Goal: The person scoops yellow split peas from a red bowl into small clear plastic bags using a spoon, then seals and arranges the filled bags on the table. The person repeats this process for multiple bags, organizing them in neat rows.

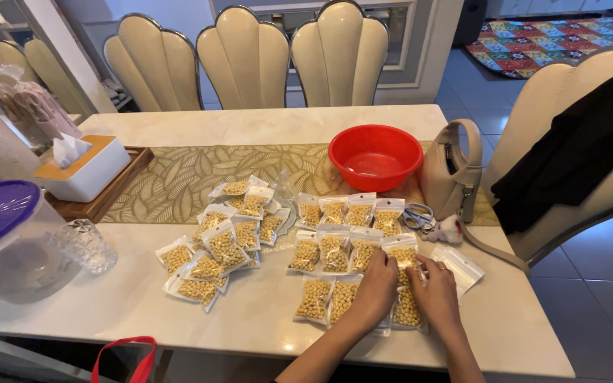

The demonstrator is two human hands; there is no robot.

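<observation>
Your left hand (377, 285) and right hand (434, 287) both pinch the top edge of one bean pouch (406, 301), lying flat on the surface (264, 126). Filled pouches (335, 252) lie in rows at 10 o'clock; red bowl (375, 156) sits at 12; empty bag (459, 267) lies at 2.

Bare forearms; no sleeves, no rings

A red plastic basin (375, 156) stands on the leaf-patterned table runner (172, 184). Just right of the basin leans a beige handbag (452, 170), with scissors (418, 215) in front of it. Far left of the basin sits a white tissue box (85, 167) on a wooden tray (111, 195); nearer the table edge are a cut-glass tumbler (85, 245) and a purple-lidded clear container (1, 237).
</observation>
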